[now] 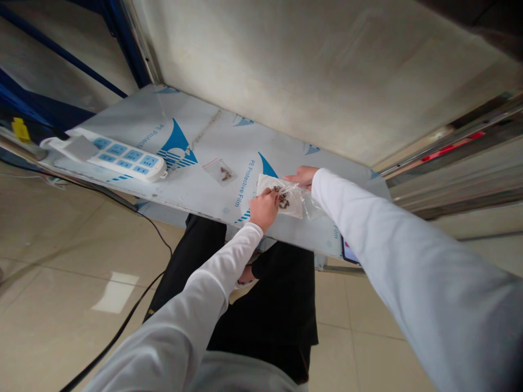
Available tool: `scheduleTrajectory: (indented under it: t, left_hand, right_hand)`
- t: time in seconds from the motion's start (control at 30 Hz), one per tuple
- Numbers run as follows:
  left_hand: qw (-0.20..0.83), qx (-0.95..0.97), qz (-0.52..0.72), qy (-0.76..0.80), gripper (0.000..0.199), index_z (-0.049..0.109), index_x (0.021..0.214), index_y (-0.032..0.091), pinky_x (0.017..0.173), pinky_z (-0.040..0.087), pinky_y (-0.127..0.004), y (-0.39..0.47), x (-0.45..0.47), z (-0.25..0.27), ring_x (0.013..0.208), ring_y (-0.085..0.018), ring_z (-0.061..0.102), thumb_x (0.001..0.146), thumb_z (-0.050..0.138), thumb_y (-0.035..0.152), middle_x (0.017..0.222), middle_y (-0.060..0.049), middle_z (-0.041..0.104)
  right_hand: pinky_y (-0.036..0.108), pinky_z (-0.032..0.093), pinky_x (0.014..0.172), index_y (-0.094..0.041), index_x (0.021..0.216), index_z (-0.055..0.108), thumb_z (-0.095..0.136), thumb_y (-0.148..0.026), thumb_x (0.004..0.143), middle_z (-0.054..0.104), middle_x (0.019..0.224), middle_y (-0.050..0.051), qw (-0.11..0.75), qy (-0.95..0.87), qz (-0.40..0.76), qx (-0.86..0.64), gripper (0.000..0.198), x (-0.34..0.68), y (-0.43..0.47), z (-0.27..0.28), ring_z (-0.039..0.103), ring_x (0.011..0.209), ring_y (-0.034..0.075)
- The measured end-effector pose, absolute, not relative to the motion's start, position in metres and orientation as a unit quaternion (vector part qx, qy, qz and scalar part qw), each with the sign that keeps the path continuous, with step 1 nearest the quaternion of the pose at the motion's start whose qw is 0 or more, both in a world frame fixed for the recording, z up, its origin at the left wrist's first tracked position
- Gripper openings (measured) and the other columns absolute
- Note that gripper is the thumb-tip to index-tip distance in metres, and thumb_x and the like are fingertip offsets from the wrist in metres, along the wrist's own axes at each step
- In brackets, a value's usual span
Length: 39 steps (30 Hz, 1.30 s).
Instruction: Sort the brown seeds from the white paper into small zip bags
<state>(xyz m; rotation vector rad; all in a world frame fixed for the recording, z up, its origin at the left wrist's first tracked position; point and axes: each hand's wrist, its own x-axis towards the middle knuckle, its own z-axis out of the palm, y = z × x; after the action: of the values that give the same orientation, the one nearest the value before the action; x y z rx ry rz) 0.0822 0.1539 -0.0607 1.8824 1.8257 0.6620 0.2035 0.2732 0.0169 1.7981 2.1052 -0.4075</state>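
Small dark brown pieces that look like screws [283, 204] lie in a loose heap on a white sheet or pad [295, 208] on the bench. My left hand [265, 209] is closed at the left side of the heap, its fingertips pinched over the pieces; what is between them is too small to make out. My right hand [303, 177] is at the upper right of the white sheet, fingers bent around the edge of a clear plastic bag [314, 207]. To the left, a small clear zip bag [219, 172] lies flat with a few similar brown pieces in it.
A white power strip [122, 158] with a plug in it lies at the bench's left end. The film-covered bench [212, 130] meets a pale panel behind. A phone [350, 251] sits partly under my right sleeve at the front edge. A black cable [163, 239] hangs down left.
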Motion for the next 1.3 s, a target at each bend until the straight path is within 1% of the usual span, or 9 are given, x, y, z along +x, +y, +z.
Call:
scheduleTrajectory:
  t: [0.13,0.33,0.57,0.77,0.93,1.03,1.13,1.2,1.3]
  left_hand:
    - [0.202,0.679,0.269,0.653,0.032,0.067,0.108,0.026,0.064,0.04,-0.025,0.153,0.068,-0.063,0.082,-0.018,0.065,0.092,0.044,0.041,0.101,-0.005,0.065]
    - [0.137,0.6,0.318,0.721,0.03,0.067,0.104,0.024,0.065,0.04,-0.027,0.16,0.002,-0.075,0.078,-0.019,0.063,0.091,0.045,0.04,0.099,-0.005,0.067]
    - [0.078,0.584,0.303,0.749,0.034,0.064,0.111,0.019,0.082,0.042,-0.033,0.173,-0.043,-0.083,0.093,-0.024,0.058,0.089,0.045,0.037,0.104,-0.01,0.065]
    - [0.036,0.631,0.23,0.74,0.047,0.058,0.123,0.022,0.098,0.032,-0.045,0.182,-0.058,-0.094,0.123,-0.033,0.041,0.084,0.054,0.047,0.135,-0.013,0.051]
    - [0.022,0.646,0.204,0.735,0.032,0.069,0.105,0.024,0.1,0.025,-0.046,0.183,-0.056,-0.086,0.121,-0.03,0.044,0.091,0.043,0.037,0.123,-0.007,0.064]
    - [0.0,0.642,0.262,0.72,0.035,0.069,0.108,0.025,0.1,0.024,-0.046,0.168,-0.051,-0.072,0.115,-0.028,0.049,0.094,0.039,0.037,0.118,-0.006,0.067]
    - [-0.009,0.654,0.329,0.681,0.033,0.066,0.114,0.028,0.099,0.025,-0.044,0.137,-0.037,-0.058,0.112,-0.025,0.052,0.093,0.043,0.038,0.118,-0.005,0.068]
    - [-0.004,0.676,0.352,0.648,0.03,0.065,0.116,0.032,0.099,0.026,-0.043,0.11,-0.024,-0.05,0.113,-0.024,0.052,0.091,0.048,0.036,0.121,-0.004,0.066]
    - [0.019,0.725,0.354,0.59,0.031,0.062,0.118,0.038,0.1,0.027,-0.044,0.072,-0.006,-0.04,0.114,-0.024,0.053,0.089,0.053,0.031,0.123,-0.001,0.065]
  right_hand:
    - [0.024,0.042,0.048,-0.014,0.071,0.07,0.057,-0.065,0.075,0.052,0.045,-0.001,0.173,0.715,-0.173,0.655,0.053,0.213,0.264,0.025,0.049,0.043,0.011]
    - [0.019,0.035,0.042,-0.012,0.081,0.066,0.066,-0.048,0.076,0.053,0.055,-0.003,-0.118,0.635,-0.313,0.696,0.037,0.261,0.227,0.032,0.043,0.044,0.007]
    - [0.019,0.043,0.047,-0.012,0.084,0.064,0.072,-0.043,0.071,0.068,0.073,0.006,-0.232,0.583,-0.389,0.674,0.034,0.284,0.202,0.015,0.056,0.053,0.009]
    - [0.034,0.05,0.073,-0.012,0.102,0.064,0.061,-0.032,0.078,0.071,0.087,0.012,-0.239,0.529,-0.198,0.79,0.031,0.321,0.203,-0.006,0.065,0.08,0.022]
    - [0.05,0.038,0.094,-0.005,0.123,0.053,0.059,-0.037,0.079,0.06,0.115,0.025,-0.182,0.517,-0.004,0.836,0.055,0.326,0.192,-0.02,0.05,0.114,0.037]
    - [0.05,0.039,0.093,-0.008,0.127,0.051,0.054,-0.042,0.081,0.053,0.126,0.025,-0.276,0.527,0.043,0.803,0.057,0.296,0.167,-0.015,0.048,0.116,0.037]
    - [0.037,0.048,0.082,-0.013,0.106,0.064,0.046,-0.048,0.086,0.068,0.104,0.015,-0.383,0.578,-0.147,0.705,0.043,0.242,0.137,-0.006,0.062,0.092,0.025]
    - [0.032,0.051,0.072,-0.015,0.093,0.068,0.041,-0.056,0.088,0.071,0.089,0.011,-0.426,0.555,-0.31,0.644,0.049,0.202,0.121,-0.003,0.065,0.08,0.021]
    - [0.03,0.052,0.066,-0.017,0.085,0.07,0.051,-0.059,0.082,0.072,0.082,0.006,-0.433,0.541,-0.461,0.554,0.046,0.154,0.11,-0.004,0.067,0.08,0.022]
